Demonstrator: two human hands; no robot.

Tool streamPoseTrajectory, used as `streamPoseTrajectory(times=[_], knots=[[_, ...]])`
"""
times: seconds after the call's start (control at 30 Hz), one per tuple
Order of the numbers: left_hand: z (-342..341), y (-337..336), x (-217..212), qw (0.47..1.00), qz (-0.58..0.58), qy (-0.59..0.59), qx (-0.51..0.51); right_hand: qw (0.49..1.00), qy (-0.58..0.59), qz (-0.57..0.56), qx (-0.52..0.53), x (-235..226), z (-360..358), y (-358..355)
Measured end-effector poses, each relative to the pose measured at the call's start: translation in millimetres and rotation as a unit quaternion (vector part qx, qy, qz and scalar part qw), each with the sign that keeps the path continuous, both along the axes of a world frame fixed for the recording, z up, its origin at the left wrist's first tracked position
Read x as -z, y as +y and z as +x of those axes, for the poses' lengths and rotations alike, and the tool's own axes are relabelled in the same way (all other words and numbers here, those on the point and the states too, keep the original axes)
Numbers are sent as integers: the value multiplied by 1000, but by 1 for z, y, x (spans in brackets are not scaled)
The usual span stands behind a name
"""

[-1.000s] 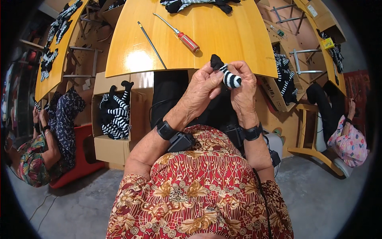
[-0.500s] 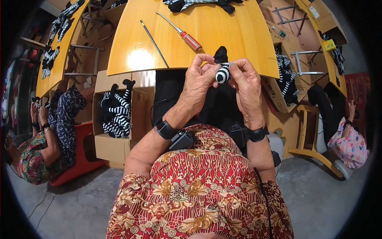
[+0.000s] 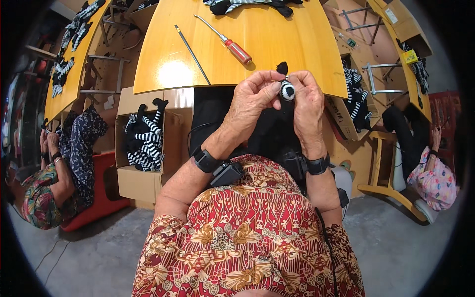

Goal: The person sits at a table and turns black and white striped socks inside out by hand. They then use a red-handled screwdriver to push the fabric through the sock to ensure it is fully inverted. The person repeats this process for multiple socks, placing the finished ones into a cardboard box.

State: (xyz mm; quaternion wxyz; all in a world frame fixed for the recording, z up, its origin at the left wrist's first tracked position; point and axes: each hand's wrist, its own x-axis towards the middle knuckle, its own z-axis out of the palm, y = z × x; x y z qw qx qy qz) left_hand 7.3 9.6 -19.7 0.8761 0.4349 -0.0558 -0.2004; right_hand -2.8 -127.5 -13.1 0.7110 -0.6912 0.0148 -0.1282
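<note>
Between my hands, just over the table's near edge, is a small black-and-white striped fabric piece with a rounded end toward me and a black tip on its far side. My left hand pinches it from the left with thumb and fingers. From the right, the fingers of my right hand close on the same piece. Fingers cover its middle. On the table ahead of my hands lie a screwdriver with a red handle and a thin dark rod.
The yellow wooden table bears more striped fabric pieces at its far edge. An open cardboard box of striped pieces stands left of my legs, another box on the right. A person sits at left, another person at right.
The striped piece has shifted slightly right and turned in my fingers, and less of its black end shows. My left hand has moved a little to the right with it.
</note>
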Motion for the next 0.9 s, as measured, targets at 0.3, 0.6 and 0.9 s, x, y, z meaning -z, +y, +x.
streamPoseTrajectory(times=[0.3,0.6,0.9], knots=[[4,13,8,990,-70,85,87,969,-96,-221,59,-17,-7,8],[0,22,10,967,-144,64,198,998,-10,34,-43,-10,-7,6],[4,20,20,999,-31,14,33,979,109,117,-129,7,-7,-9]])
